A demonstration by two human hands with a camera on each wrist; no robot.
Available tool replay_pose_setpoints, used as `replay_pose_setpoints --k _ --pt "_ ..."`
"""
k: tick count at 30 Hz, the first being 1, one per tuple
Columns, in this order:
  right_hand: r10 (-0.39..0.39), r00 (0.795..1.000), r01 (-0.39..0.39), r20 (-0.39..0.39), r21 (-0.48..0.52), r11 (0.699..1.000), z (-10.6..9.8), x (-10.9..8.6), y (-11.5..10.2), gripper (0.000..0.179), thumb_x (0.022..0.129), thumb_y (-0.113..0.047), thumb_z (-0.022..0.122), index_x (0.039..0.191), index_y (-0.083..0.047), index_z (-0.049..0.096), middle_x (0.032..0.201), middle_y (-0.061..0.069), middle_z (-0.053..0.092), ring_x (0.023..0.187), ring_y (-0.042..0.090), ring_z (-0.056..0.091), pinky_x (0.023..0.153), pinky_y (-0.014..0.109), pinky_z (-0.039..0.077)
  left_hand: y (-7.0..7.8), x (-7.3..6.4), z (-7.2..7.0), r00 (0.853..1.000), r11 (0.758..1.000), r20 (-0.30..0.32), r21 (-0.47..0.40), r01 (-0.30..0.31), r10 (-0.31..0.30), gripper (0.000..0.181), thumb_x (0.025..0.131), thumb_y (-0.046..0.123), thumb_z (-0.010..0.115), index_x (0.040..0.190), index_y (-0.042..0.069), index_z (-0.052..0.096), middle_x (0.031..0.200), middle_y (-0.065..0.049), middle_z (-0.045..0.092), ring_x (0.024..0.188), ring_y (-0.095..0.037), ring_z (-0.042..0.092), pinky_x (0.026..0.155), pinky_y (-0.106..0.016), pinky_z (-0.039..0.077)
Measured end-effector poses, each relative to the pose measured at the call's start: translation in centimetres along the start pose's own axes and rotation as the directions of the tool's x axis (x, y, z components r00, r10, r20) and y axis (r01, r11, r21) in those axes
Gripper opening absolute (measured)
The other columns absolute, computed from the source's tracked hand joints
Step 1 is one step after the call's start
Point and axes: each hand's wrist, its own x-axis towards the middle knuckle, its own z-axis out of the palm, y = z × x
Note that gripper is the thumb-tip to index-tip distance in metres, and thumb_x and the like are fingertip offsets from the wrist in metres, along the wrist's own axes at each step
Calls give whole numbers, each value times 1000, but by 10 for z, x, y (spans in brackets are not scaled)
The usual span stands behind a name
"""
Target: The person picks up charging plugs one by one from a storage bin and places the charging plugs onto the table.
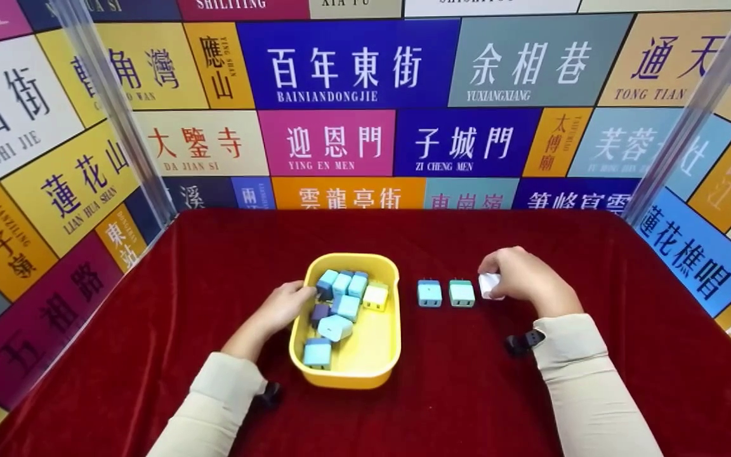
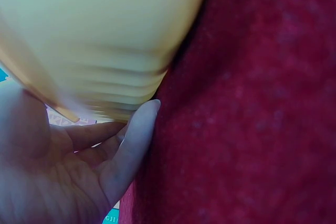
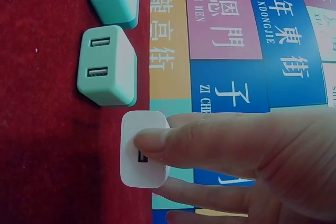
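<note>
My right hand (image 1: 521, 276) pinches a white USB charger plug (image 3: 142, 177), thumb lying across its port face. In the head view this white plug stands at the right end of a row, beside a mint-green charger plug (image 1: 461, 294) and a blue one (image 1: 429, 293) on the red cloth. My left hand (image 1: 283, 308) holds the left side of a yellow plastic tub (image 1: 393, 343). In the left wrist view its thumb (image 2: 134, 142) lies against the outer wall. Inside the tub, several light-blue charger plugs (image 1: 346, 308) and a pale-yellow one (image 1: 375, 296) crowd the left and back.
A dark red velvet cloth (image 1: 454, 393) covers the table. Behind it rises a wall of colourful street-name panels (image 1: 346, 63). Clear upright posts stand at the left (image 1: 118, 108) and right (image 1: 695, 108) back corners. Dark wrist devices sit at both cuffs.
</note>
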Motion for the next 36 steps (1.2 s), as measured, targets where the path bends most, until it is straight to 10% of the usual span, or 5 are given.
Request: replay_pose_setpoints --k 36 --pt "43 997 -41 56 -39 998 21 10 8 38 75 2 86 113 -2 78 108 17 72 92 30 61 82 48 55 -1 1 0 1000 1000 15 -4 -6 6 48 106 31 51 135 -5 65 121 -18 71 102 -26 72 88 -42 62"
